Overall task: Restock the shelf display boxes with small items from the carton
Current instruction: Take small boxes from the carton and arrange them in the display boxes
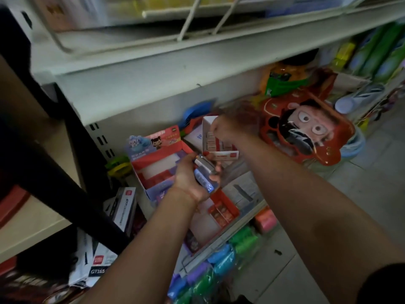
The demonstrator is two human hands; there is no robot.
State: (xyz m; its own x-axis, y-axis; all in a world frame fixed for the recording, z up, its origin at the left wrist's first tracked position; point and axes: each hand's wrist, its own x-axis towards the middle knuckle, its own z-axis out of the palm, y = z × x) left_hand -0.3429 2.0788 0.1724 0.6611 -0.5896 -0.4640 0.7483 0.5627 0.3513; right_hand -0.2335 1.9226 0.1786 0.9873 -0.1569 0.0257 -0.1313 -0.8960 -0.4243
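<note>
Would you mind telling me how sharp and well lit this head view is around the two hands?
Head view: the right hand over the white box is smeared by motion blur; the left hand, gripping small packs, is sharper; the left edge is dark, and shelf lines bow from wide-angle distortion.

Cartoon display box (156,159) left of white box (213,133); mask pack (306,128) right

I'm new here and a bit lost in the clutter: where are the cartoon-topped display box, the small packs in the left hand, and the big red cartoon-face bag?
Display box (153,165): head view, red front wall.
Small packs (205,172): head view, top pack.
Cartoon-face bag (306,126): head view, printed face.
</note>
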